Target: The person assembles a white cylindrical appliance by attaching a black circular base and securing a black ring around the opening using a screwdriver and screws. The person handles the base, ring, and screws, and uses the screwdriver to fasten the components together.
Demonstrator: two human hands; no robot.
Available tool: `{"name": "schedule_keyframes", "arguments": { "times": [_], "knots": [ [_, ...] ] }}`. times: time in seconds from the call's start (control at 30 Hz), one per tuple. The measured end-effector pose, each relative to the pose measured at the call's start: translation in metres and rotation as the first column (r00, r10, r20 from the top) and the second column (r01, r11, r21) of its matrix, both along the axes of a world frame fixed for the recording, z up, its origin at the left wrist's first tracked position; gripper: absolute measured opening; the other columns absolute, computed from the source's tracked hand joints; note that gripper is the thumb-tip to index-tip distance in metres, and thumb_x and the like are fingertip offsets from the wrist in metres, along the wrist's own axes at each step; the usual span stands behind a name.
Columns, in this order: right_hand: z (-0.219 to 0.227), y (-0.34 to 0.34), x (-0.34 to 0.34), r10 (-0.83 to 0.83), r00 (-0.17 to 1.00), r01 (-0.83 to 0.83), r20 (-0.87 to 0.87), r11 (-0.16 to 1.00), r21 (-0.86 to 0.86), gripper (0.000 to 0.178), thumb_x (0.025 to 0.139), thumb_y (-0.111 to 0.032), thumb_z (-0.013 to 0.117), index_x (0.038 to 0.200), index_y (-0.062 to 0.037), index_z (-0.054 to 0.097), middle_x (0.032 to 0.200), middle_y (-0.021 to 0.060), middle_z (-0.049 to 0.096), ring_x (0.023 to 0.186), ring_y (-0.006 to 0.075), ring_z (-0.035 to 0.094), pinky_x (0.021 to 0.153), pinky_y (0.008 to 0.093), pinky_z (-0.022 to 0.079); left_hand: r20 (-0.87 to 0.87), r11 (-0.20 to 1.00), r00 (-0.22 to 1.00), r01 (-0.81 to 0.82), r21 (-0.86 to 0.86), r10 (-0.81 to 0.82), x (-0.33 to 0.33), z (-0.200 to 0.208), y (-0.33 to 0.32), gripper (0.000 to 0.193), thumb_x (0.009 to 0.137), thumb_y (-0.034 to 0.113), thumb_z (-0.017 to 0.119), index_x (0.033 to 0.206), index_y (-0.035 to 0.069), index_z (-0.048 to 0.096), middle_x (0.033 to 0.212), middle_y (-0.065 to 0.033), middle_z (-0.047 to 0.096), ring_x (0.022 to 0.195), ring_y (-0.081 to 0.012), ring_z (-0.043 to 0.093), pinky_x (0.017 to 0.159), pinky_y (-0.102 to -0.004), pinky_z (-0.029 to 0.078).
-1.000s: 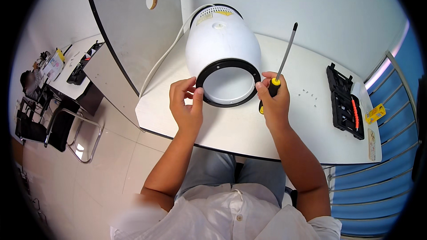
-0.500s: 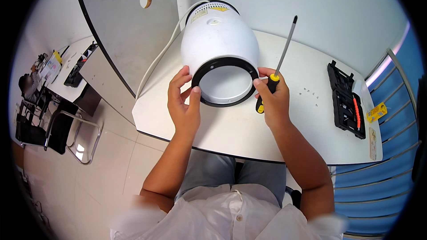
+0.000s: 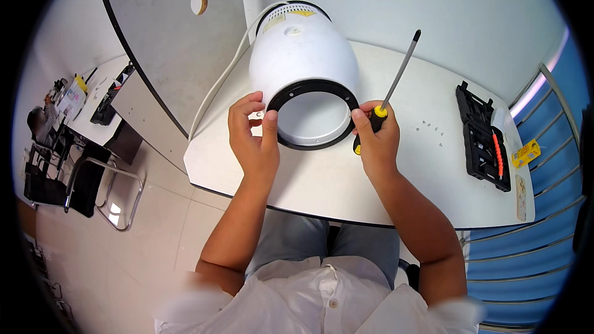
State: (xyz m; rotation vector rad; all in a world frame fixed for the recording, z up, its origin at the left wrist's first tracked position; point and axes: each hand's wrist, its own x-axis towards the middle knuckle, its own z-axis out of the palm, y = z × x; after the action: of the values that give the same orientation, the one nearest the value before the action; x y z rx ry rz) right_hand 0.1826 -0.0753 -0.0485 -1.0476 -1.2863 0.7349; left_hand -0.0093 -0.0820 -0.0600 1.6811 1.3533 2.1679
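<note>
A white, barrel-shaped appliance housing (image 3: 303,52) lies on its side, its wide mouth facing me. A black ring (image 3: 283,97) with small holes edges that mouth, and a pale inner surface shows through it. At the ring's left side is my left hand (image 3: 252,142), fingers apart, thumb tip against the ring and fingertips by the housing wall. My right hand (image 3: 378,142) is closed round the black and yellow handle of a screwdriver (image 3: 399,74), whose shaft points up and away. The right thumb also rests at the ring's right edge.
On the white table (image 3: 322,185), several small screws (image 3: 430,126) lie right of my right hand. Farther right are an open black tool case (image 3: 479,136) and a yellow box (image 3: 525,153). A white cable (image 3: 226,68) runs left; a grey partition (image 3: 170,31) stands beyond. A person (image 3: 43,124) sits far left.
Both hands have shifted slightly to the left along with the right hand's screwdriver, whose tip has dipped a little. The left thumb has moved up a little along the ring.
</note>
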Motion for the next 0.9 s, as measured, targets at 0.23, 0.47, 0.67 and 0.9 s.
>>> {"name": "schedule_keyframes", "arguments": {
  "times": [0.23,0.47,0.67,0.9],
  "knots": [
    [0.005,-0.026,0.002,0.082,0.959,-0.131,0.271,0.977,0.170,0.010,0.081,-0.008,0.066,0.084,-0.0049,0.057,0.076,0.0031,0.059,0.070,0.0122,0.055,0.066,0.0253,0.044,-0.298,0.988,0.948,-0.072,0.136,0.110,-0.007,-0.008,-0.010,0.022,0.086,0.010,0.062,0.107,0.007,0.061,0.113,-0.0113,0.056,0.101,-0.0203,0.055,0.075,-0.0277,0.048],
    [0.002,-0.039,-0.007,0.322,0.912,-0.330,0.253,0.944,-0.011,0.010,0.084,-0.010,0.062,0.091,-0.0030,0.061,0.075,0.0050,0.062,0.066,0.0114,0.056,0.064,0.0257,0.045,-0.205,0.989,0.976,-0.041,0.139,0.069,0.003,-0.022,-0.023,0.025,0.084,0.005,0.062,0.109,0.002,0.060,0.112,-0.0139,0.054,0.099,-0.0229,0.053,0.072,-0.0276,0.048],
    [0.015,-0.058,0.009,0.451,0.885,-0.396,0.112,0.858,-0.328,0.018,0.083,-0.012,0.062,0.098,-0.0002,0.063,0.078,0.0046,0.063,0.066,0.0100,0.057,0.063,0.0245,0.046,-0.246,0.982,0.967,-0.016,0.190,0.064,0.005,-0.008,-0.042,0.023,0.081,0.003,0.062,0.104,0.002,0.061,0.111,-0.0152,0.055,0.097,-0.0236,0.054,0.071,-0.0278,0.047],
    [0.017,-0.093,0.025,0.590,0.776,-0.617,-0.223,0.637,-0.462,0.014,0.085,-0.004,0.055,0.097,0.0023,0.057,0.089,0.0144,0.067,0.064,0.0119,0.058,0.065,0.0252,0.049,-0.385,0.938,0.923,0.142,0.315,-0.011,0.006,-0.002,-0.066,0.025,0.074,-0.008,0.061,0.096,0.004,0.062,0.105,-0.0161,0.055,0.086,-0.0235,0.055,0.071,-0.0293,0.049]
  ]
}}
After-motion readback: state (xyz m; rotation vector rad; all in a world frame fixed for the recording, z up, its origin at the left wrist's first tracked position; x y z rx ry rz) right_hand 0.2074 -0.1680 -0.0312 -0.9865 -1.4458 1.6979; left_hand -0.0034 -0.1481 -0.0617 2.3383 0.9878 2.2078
